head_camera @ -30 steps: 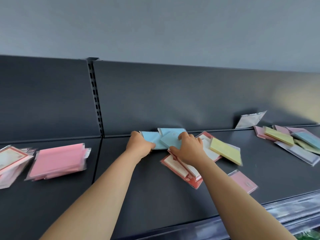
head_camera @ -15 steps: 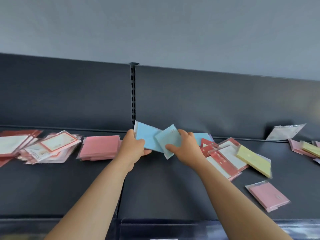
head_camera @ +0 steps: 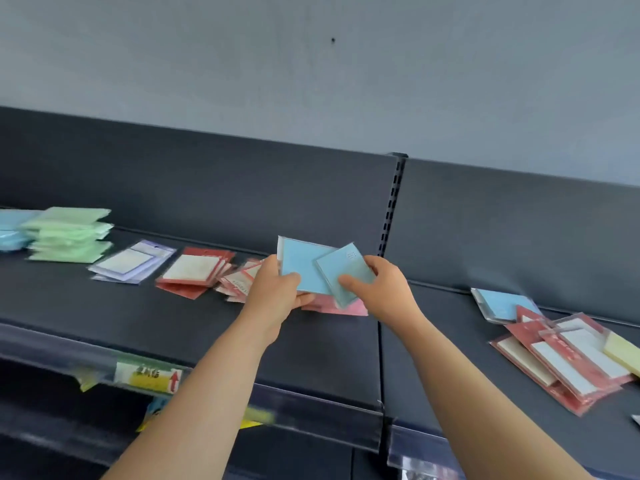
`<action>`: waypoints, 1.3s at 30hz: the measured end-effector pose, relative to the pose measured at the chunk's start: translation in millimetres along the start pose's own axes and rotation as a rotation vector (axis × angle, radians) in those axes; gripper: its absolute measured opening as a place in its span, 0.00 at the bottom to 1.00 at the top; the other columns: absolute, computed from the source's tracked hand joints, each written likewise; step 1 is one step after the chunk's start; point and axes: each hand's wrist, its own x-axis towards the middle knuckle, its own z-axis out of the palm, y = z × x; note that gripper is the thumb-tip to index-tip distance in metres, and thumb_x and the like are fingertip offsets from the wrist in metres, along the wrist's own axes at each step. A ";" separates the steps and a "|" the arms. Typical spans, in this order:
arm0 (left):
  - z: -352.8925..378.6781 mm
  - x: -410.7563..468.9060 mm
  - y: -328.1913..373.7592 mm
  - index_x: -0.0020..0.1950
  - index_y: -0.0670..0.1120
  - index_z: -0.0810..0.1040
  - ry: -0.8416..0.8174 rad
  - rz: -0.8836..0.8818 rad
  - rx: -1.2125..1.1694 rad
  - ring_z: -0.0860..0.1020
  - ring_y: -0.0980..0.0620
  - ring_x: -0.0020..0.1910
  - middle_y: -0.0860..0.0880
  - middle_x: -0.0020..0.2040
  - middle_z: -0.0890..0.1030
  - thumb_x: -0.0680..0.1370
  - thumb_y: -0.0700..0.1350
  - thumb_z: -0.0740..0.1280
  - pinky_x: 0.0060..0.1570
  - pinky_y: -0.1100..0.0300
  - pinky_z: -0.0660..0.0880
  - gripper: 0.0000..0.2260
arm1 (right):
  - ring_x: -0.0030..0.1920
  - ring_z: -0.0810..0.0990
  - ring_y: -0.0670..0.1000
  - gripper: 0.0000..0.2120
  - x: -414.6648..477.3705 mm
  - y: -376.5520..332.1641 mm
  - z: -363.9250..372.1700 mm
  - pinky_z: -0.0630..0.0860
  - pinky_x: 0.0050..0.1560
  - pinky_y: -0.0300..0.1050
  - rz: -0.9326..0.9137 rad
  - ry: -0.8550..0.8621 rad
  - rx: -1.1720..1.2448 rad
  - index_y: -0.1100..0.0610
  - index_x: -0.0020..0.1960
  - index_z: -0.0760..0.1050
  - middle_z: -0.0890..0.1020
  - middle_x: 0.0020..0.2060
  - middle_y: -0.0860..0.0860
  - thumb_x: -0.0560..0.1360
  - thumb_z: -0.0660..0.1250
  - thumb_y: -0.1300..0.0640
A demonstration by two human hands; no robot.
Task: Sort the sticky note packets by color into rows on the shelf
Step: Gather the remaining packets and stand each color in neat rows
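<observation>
Holding two blue sticky note packets above the shelf (head_camera: 173, 327), the person has both bare arms stretched forward near the slotted upright (head_camera: 391, 209) that divides the back panel. The left hand (head_camera: 277, 292) grips the larger blue packet (head_camera: 299, 263) by its lower left corner, thumb on its face. The right hand (head_camera: 384, 289) pinches the smaller blue packet (head_camera: 346, 275), which lies tilted over the larger one's right side. Both packets are lifted off the shelf, directly over a few pink packets (head_camera: 346, 309) lying flat below the hands.

Toward the shelf's left end, along its back edge, a blue stack (head_camera: 14, 230) sits beside a green stack (head_camera: 69, 233). Next come purple-edged packets (head_camera: 133, 261), then a pile of red-bordered packets (head_camera: 194, 271), and more red-and-white ones (head_camera: 239, 282) just beside the left hand.

Right of the upright, a single blue packet (head_camera: 504, 304) lies near the back edge, touching a loose heap of red packets (head_camera: 568, 362), with a yellow packet (head_camera: 623, 351) at the frame's right edge. A yellow price label (head_camera: 149, 375) hangs on the shelf's front edge.
</observation>
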 end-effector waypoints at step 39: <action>-483.1 105.6 84.0 0.56 0.43 0.73 0.629 0.147 0.153 0.80 0.51 0.51 0.46 0.57 0.79 0.81 0.34 0.56 0.45 0.59 0.80 0.09 | 0.37 0.76 0.46 0.06 105.4 -312.4 431.7 0.68 0.27 0.31 -0.339 -0.365 0.104 0.55 0.53 0.78 0.77 0.58 0.47 0.78 0.64 0.58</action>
